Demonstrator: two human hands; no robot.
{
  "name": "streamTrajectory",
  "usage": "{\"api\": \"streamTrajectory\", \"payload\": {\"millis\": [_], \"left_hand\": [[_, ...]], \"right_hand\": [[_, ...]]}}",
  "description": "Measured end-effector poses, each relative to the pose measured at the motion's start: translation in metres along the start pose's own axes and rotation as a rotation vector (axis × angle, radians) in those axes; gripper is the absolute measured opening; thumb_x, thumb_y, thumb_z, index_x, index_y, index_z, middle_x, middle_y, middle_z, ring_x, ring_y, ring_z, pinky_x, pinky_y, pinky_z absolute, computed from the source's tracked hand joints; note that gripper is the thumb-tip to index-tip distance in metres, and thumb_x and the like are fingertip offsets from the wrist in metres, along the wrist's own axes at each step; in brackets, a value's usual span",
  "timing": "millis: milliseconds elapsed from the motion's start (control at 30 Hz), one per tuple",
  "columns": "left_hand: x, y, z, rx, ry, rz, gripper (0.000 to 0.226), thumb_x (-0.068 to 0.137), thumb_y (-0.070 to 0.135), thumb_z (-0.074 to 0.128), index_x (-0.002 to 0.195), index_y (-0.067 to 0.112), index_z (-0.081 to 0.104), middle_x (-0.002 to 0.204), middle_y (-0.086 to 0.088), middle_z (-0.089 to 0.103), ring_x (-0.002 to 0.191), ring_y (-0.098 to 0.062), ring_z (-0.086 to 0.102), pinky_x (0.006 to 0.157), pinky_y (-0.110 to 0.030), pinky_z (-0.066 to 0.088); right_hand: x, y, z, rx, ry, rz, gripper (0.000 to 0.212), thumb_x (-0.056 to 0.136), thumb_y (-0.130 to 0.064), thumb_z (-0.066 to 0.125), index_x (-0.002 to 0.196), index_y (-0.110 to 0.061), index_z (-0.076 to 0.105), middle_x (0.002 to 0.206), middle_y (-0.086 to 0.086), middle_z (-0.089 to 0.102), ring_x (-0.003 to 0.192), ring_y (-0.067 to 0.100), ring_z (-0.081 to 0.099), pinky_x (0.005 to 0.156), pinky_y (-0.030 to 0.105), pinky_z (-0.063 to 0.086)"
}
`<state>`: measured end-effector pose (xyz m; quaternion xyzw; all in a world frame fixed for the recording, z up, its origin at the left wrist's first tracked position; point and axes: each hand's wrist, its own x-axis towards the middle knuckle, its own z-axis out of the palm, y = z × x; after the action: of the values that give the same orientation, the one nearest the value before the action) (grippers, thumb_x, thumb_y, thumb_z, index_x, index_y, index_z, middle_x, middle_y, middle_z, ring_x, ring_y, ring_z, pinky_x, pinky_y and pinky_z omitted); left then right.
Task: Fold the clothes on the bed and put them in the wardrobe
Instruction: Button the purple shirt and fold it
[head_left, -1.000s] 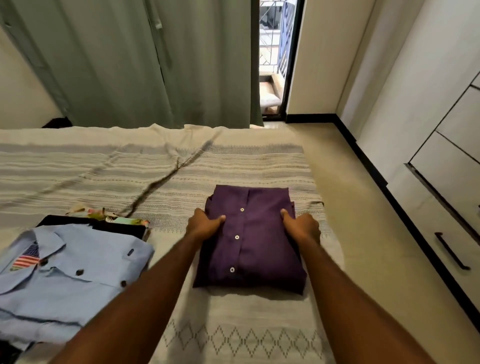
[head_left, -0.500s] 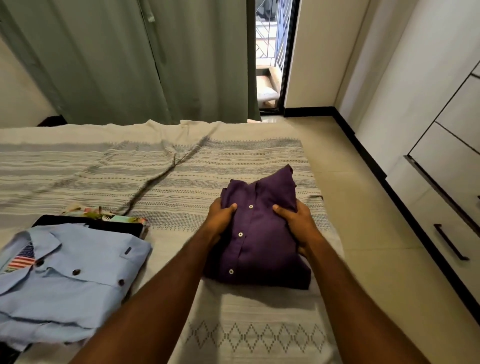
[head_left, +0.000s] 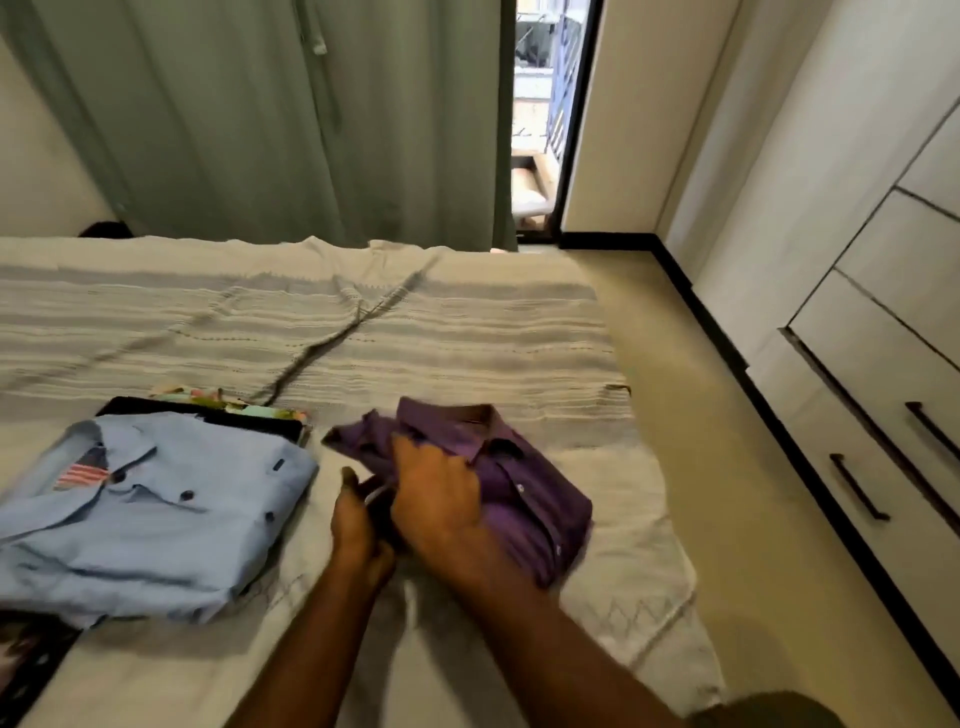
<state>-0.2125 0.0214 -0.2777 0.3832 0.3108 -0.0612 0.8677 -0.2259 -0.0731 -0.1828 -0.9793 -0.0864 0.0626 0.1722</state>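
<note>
- Two bare forearms reaching forward from the bottom edge, over the near part of the bed (head_left: 467, 332).
- Left hand (head_left: 358, 525) tucked at the near-left edge of the purple shirt (head_left: 519, 493), fingers hidden under the cloth; whether curled around it or flat beneath, cannot tell.
- Right hand (head_left: 441, 499) laid across the top of the purple shirt, fingers spread over the fabric, pressing down on it; motion blur here.
- Purple shirt folded and rumpled, tilted on the striped bedcover near the bed's right side, collar toward the far end, white buttons showing.
- Light blue shirt (head_left: 156, 514) folded at left, flag patch by the collar, on top of a dark garment (head_left: 208, 413).
- Floral cloth (head_left: 228, 405) peeking out behind that pile.
- Wardrobe (head_left: 883, 364) along the right wall, dark bar handles on its fronts.
- Green curtain (head_left: 260, 119) beyond the bed, narrow doorway gap beside it.
</note>
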Motion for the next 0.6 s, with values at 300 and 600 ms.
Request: {"api": "streamTrajectory", "payload": {"millis": [300,600], "left_hand": [[-0.024,0.010,-0.081,0.257,0.048,0.082,0.056,0.075,0.043,0.083,0.116,0.006,0.072,0.109,-0.018,0.074,0.093,-0.033,0.074,0.078,-0.045,0.061],[-0.006,-0.005,-0.071,0.524,0.227,0.310,0.089,0.052,0.038,0.092,0.132,0.015,0.060,0.121,-0.005,0.071,0.106,-0.026,0.069,0.096,-0.050,0.056]], "right_hand": [[-0.012,-0.012,0.056,0.261,-0.110,-0.006,0.044,0.078,-0.055,0.059,0.111,-0.028,0.072,0.108,0.001,0.074,0.102,0.026,0.069,0.085,0.037,0.057],[0.041,0.116,0.047,0.527,-0.194,0.527,0.070,0.093,-0.054,0.063,0.135,0.001,0.055,0.132,0.021,0.059,0.122,0.037,0.057,0.103,0.045,0.048]]}}
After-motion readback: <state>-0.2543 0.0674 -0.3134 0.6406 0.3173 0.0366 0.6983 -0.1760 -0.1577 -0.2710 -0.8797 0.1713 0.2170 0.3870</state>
